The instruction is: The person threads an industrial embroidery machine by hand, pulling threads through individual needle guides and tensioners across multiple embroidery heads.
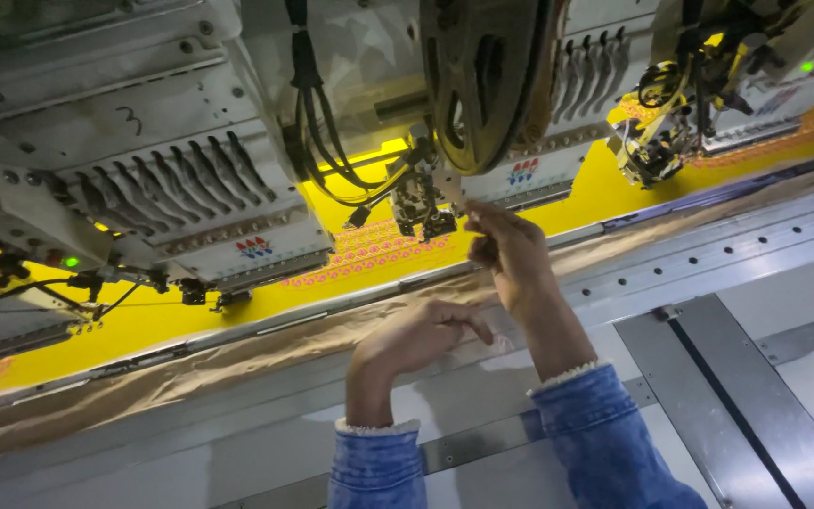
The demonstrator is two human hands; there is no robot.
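Up by the needle part (pixel 423 203) of the big sewing machine, our right hand (pixel 506 250) is lifted, and we use that needle part to say where everything is. The fingertips (pixel 473 211) of this hand are pressed together just beside it, on its right, as if pinching something very thin, but we cannot tell what it is, because it is too small to see. Our left hand (pixel 416 336) is lower down, below the needle part and well apart from it. Its fingers are curled in loosely, and we cannot tell if it holds anything. It hangs over the strip of brown paper (pixel 237 363) that runs along the edge of the grey metal table (pixel 784 283). Both arms wear blue jean sleeves (pixel 605 443) with frayed cuffs. Right under the needle part lies the yellow cloth (pixel 237 311), with a pink and orange stitched pattern (pixel 369 247) on it. Above the needle part and a bit to its right hangs a big dark round reel (pixel 482 80). Far to the left of it is another sewing head (pixel 200 203) with a row of grey levers, and a small green light (pixel 72 262) glows near that one.
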